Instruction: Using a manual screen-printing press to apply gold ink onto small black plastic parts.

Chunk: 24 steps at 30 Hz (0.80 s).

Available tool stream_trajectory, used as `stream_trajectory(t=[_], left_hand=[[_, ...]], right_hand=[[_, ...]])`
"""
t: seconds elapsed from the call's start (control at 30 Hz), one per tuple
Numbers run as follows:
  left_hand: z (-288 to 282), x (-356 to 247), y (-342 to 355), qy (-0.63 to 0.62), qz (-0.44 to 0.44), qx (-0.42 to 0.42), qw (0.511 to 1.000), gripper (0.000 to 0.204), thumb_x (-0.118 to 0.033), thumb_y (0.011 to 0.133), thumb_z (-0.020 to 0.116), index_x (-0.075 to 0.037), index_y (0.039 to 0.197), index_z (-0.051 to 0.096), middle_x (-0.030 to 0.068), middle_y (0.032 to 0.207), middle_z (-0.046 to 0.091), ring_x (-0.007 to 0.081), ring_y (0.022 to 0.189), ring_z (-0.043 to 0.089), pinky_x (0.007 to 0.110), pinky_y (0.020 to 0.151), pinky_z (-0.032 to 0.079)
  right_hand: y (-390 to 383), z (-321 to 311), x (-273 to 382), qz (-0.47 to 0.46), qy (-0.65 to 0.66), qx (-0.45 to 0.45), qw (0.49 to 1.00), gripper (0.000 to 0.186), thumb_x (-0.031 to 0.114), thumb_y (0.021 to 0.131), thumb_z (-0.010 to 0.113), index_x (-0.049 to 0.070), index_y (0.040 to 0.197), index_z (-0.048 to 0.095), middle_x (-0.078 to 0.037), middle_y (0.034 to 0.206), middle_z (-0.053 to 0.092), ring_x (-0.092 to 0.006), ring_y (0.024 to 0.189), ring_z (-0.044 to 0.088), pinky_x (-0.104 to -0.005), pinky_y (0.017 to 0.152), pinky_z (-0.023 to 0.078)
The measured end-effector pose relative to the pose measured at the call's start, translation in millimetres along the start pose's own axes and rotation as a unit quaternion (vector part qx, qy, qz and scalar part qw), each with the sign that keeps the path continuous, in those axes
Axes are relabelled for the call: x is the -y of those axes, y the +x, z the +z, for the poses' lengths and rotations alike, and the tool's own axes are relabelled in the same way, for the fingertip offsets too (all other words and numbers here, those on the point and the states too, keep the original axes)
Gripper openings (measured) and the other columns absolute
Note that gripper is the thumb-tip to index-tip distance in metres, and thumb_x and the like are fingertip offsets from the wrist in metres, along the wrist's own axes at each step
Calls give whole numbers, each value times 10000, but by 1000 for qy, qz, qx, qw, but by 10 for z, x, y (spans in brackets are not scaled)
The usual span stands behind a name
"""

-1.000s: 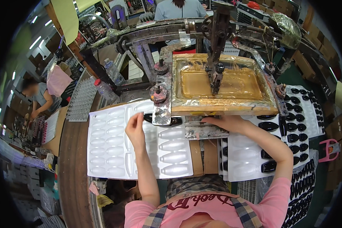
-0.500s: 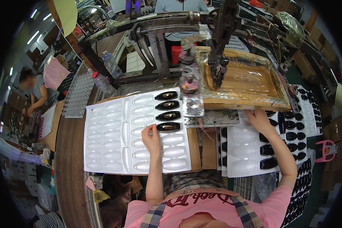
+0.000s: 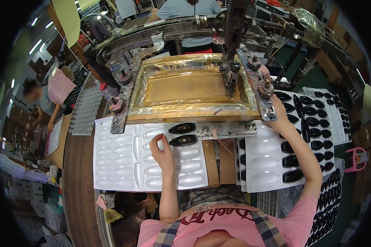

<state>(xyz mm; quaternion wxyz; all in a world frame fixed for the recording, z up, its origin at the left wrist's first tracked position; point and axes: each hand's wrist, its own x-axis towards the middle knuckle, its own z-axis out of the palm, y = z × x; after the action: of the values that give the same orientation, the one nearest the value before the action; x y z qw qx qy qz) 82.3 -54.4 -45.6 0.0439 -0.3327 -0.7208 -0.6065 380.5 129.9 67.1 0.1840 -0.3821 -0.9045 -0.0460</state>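
My left hand [image 3: 160, 152] is over the white moulded tray [image 3: 105, 158], fingers loosely curled and slightly apart with nothing visible in them. Just to its right lie two visible black bottle-shaped pieces with gold print [image 3: 183, 140]. The wooden-framed printing screen [image 3: 185, 88] hangs over the tray's back part and a metal plate [image 3: 226, 129]. My right hand [image 3: 278, 107] is raised at the screen's right clamp [image 3: 266, 88]; its fingers are mostly hidden behind the metal. Beside it, a right-hand tray [image 3: 264, 160] holds several black pieces [image 3: 292, 176].
A metal machine arm [image 3: 235, 31] rises over the screen. Bottles [image 3: 107, 90] and a clear rack [image 3: 82, 119] stand at left. Another person works at far left [image 3: 45, 103], another sits behind the machine [image 3: 187, 10]. A pink stool [image 3: 354, 160] is at right.
The screen has swung left over the printed pieces, covering some. My right hand has risen to the screen's right side. My left hand has shifted slightly from the piece it was touching.
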Motion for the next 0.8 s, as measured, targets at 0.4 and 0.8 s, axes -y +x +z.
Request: stream_trajectory(t=[0.4,0.8], left_hand=[[998,-289,720,-29,320,264,910,176,-146,814,531,12,883,568,120,831,593,251,766,553,323,717,415],[1255,-295,1316,-199,73,255,943,153,-116,816,525,17,875,570,76,781,572,175,745,542,292,701,426]], right_hand=[[-433,-202,-50,107,273,19,956,420,210,693,700,-1,1004,513,-98,757,569,-181,587,486,-261,531,404],[-6,-156,393,34,328,110,938,497,401,747,628,77,1111,536,-98,1091,566,-244,985,538,-324,848,407]])
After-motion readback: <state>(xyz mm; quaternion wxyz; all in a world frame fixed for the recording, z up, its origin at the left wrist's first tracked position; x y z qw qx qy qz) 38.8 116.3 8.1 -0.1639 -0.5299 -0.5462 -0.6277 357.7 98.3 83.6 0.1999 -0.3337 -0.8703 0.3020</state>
